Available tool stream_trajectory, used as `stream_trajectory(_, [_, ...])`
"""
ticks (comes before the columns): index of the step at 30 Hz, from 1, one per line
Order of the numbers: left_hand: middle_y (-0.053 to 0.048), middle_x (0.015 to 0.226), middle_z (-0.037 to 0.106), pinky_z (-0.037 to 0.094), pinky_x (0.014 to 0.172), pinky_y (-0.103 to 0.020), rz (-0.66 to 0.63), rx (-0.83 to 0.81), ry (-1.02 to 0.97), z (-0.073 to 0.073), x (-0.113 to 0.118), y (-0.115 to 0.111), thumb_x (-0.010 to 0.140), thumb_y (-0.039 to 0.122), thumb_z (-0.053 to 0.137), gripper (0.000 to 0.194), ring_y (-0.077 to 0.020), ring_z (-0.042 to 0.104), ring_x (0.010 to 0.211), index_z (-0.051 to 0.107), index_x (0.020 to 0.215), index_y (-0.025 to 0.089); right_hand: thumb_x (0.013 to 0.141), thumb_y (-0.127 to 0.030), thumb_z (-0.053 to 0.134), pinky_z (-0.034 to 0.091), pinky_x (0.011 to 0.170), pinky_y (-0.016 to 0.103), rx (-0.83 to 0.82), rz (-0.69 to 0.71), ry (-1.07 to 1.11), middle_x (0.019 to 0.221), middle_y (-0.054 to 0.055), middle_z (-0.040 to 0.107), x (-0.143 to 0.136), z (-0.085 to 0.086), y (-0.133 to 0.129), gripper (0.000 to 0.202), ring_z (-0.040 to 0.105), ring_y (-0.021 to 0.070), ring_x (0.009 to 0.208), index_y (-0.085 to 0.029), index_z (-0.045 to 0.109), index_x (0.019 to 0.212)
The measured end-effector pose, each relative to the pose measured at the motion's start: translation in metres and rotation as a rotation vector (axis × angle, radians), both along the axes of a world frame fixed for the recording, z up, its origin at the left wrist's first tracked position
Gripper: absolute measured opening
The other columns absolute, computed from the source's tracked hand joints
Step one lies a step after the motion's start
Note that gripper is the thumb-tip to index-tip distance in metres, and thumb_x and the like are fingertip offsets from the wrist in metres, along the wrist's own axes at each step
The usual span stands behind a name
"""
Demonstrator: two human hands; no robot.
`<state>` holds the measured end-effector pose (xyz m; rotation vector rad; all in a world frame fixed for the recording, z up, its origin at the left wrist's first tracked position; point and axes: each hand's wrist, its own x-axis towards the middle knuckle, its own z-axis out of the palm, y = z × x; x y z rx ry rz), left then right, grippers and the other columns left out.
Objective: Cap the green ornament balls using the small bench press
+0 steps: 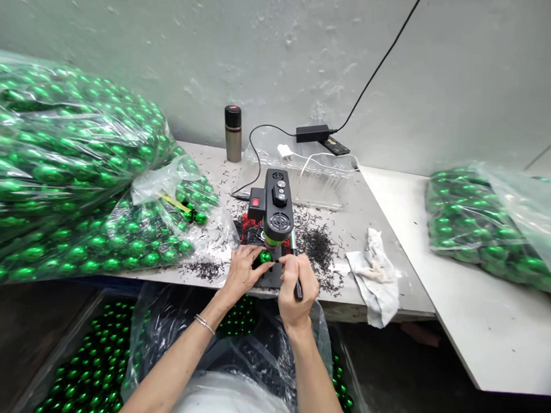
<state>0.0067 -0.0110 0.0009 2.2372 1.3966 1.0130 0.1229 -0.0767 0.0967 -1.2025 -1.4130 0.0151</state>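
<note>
A small shiny green ball point(265, 256) sits beneath the head of a black desktop machine point(279, 203). My left hand point(245, 269) is closed on the ball from the left, with thumb and fingertips around it. Close by on the right, my right hand point(299, 285) is wrapped round a slim black-handled tool point(298, 289), whose upper end slants up beside the machine. The right thumb and index finger reach toward the ball; whether they pinch a small dark piece there is too small to tell.
Clear bags of green balls point(64, 177) fill the left side; another bag point(478, 223) lies on the white table at right. Black bits point(317, 245) litter the tabletop. Around the machine are a thermos point(233, 133), power adapter point(312, 133), clear plastic tray point(323, 184) and white cloth point(376, 276).
</note>
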Motion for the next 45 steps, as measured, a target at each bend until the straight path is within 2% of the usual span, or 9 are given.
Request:
stream_trajectory(10, [-0.010, 0.103, 0.069, 0.046, 0.084, -0.039, -0.001, 0.041, -0.020, -0.003, 0.001, 0.001, 0.088, 0.038, 0.065, 0.029, -0.0254, 0.059, 0.097, 0.069, 0.108, 0.017, 0.094, -0.013, 0.041, 0.044, 0.057, 0.027, 0.186, -0.051, -0.058, 0.072, 0.000, 0.061, 0.002, -0.046, 0.012, 0.019, 0.055, 0.0135, 0.064, -0.021, 0.058, 0.091])
stream_trajectory(24, [-0.009, 0.104, 0.070, 0.045, 0.085, -0.040, 0.006, 0.020, -0.034, -0.005, 0.002, 0.001, 0.088, 0.038, 0.065, 0.028, -0.0256, 0.060, 0.098, 0.069, 0.107, 0.018, 0.095, -0.017, 0.040, 0.047, 0.059, 0.027, 0.209, -0.027, 0.008, 0.073, 0.000, 0.060, -0.003, -0.073, 0.020, 0.020, 0.057, 0.0133, 0.064, -0.021, 0.059, 0.090])
stream_trajectory(27, [-0.010, 0.105, 0.070, 0.044, 0.087, -0.042, 0.001, 0.001, -0.050, -0.005, 0.004, 0.004, 0.085, 0.040, 0.068, 0.031, -0.0264, 0.060, 0.099, 0.069, 0.107, 0.018, 0.096, -0.018, 0.038, 0.046, 0.061, 0.027, 0.170, -0.087, 0.070, 0.068, -0.002, 0.058, -0.005, -0.061, 0.017, 0.024, 0.054, 0.0119, 0.059, -0.021, 0.059, 0.085])
stream_trajectory(31, [-0.009, 0.104, 0.070, 0.045, 0.089, -0.044, -0.012, -0.021, -0.114, -0.004, 0.003, 0.004, 0.083, 0.039, 0.070, 0.031, -0.0267, 0.061, 0.099, 0.069, 0.107, 0.019, 0.096, -0.023, 0.041, 0.042, 0.060, 0.025, 0.029, -0.102, 0.097, 0.064, -0.002, 0.055, -0.002, -0.015, 0.009, 0.026, 0.052, 0.0111, 0.058, -0.020, 0.059, 0.078])
stream_trajectory(34, [-0.010, 0.109, 0.069, 0.044, 0.093, -0.045, -0.046, 0.005, -0.162, -0.002, -0.007, -0.015, 0.087, 0.035, 0.066, 0.030, -0.0265, 0.061, 0.104, 0.066, 0.112, 0.019, 0.097, -0.027, 0.043, 0.041, 0.060, 0.025, -0.107, -0.083, 0.068, 0.063, -0.002, 0.054, 0.004, 0.021, 0.004, 0.027, 0.051, 0.0106, 0.056, -0.019, 0.061, 0.079])
stream_trajectory(36, [-0.012, 0.115, 0.068, 0.043, 0.097, -0.046, -0.094, 0.032, -0.143, -0.002, -0.020, -0.035, 0.090, 0.032, 0.060, 0.033, -0.0266, 0.059, 0.110, 0.061, 0.120, 0.019, 0.096, -0.030, 0.044, 0.041, 0.060, 0.025, -0.153, -0.068, 0.051, 0.062, -0.003, 0.054, 0.006, 0.033, 0.002, 0.027, 0.051, 0.0105, 0.056, -0.019, 0.061, 0.078])
stream_trajectory(40, [-0.014, 0.131, 0.061, 0.040, 0.102, -0.049, -0.112, 0.062, -0.032, 0.006, -0.050, -0.052, 0.088, 0.040, 0.062, 0.050, -0.0293, 0.054, 0.122, 0.052, 0.133, 0.021, 0.097, -0.031, 0.043, 0.041, 0.061, 0.025, -0.137, -0.068, 0.104, 0.065, -0.001, 0.056, 0.002, 0.025, 0.001, 0.029, 0.052, 0.0110, 0.057, -0.019, 0.061, 0.078])
stream_trajectory(42, [-0.015, 0.132, 0.060, 0.041, 0.102, -0.049, 0.028, 0.094, 0.016, 0.015, -0.067, -0.034, 0.091, 0.038, 0.058, 0.041, -0.0296, 0.054, 0.121, 0.056, 0.128, 0.020, 0.097, -0.032, 0.043, 0.041, 0.061, 0.025, -0.124, -0.067, 0.146, 0.067, -0.001, 0.056, 0.000, 0.016, 0.001, 0.029, 0.053, 0.0112, 0.058, -0.019, 0.061, 0.079])
stream_trajectory(45, [-0.017, 0.128, 0.060, 0.042, 0.101, -0.046, 0.307, 0.087, 0.137, 0.035, -0.089, 0.019, 0.096, 0.026, 0.048, 0.030, -0.0296, 0.054, 0.119, 0.061, 0.121, 0.015, 0.097, -0.032, 0.043, 0.042, 0.061, 0.025, -0.115, -0.058, 0.168, 0.066, -0.001, 0.055, -0.002, 0.009, 0.002, 0.028, 0.052, 0.0109, 0.057, -0.018, 0.061, 0.079])
